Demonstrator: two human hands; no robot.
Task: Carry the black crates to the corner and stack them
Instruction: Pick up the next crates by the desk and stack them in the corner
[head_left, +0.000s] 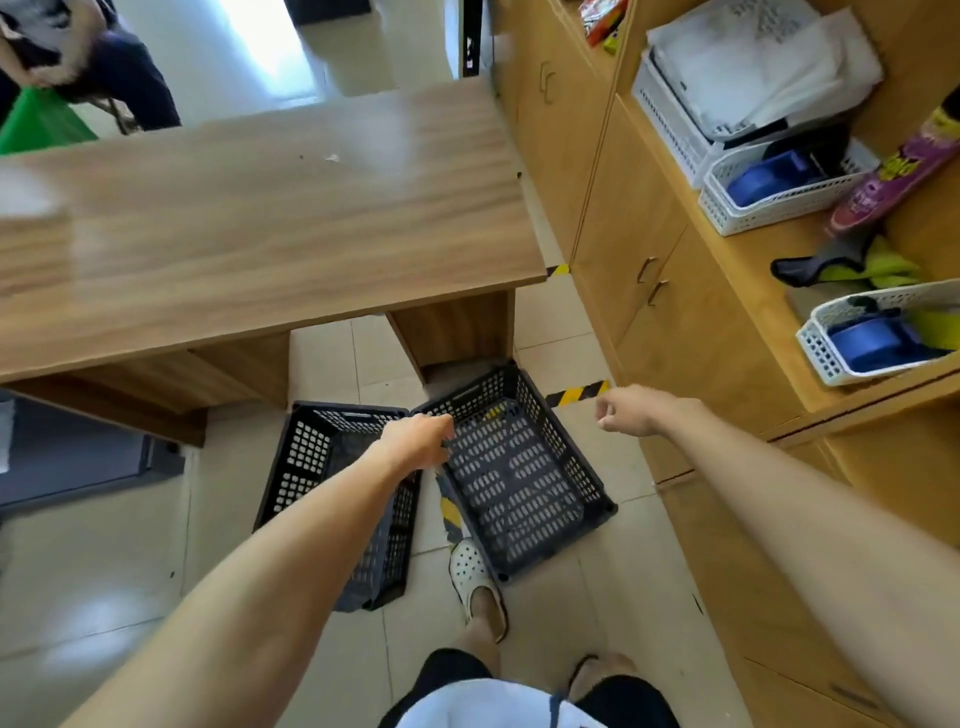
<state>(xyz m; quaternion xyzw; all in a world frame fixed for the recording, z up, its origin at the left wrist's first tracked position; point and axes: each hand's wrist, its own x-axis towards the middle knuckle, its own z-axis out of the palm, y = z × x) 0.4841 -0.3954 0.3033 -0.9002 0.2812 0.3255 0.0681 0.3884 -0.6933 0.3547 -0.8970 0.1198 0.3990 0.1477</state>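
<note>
The left hand (418, 441) reaches down with its fingers curled over the near-left rim of the right-hand black crate (519, 478), closed on that edge where the two crates almost meet. The right hand (631, 410) hangs in the air beyond the same crate's right side, loosely curled with the fingers bent in, holding nothing and touching nothing. That crate sits on the tiled floor (597, 571) just in front of the wooden desk (260, 208), its far corner tucked close against the desk's right leg panel; its long axis runs from the desk toward the person, slanting rightward as it comes nearer, open side up. The second black crate (317, 467) lies just to its left, also in front of the desk, below the open kneehole, with its long axis running toward the person and slightly leftward. A strip of yellow-and-black floor tape (576, 393) shows between the right crate and the cabinet wall (675, 312), and another piece shows in the narrow gap between the crates. A foot in a white perforated clog (475, 571) stands at the near end of the right crate, right beside its corner. Open tile lies left of the crates and nearer the person; to the right the cabinets close in, leaving only a narrow lane from the desk's edge.
</note>
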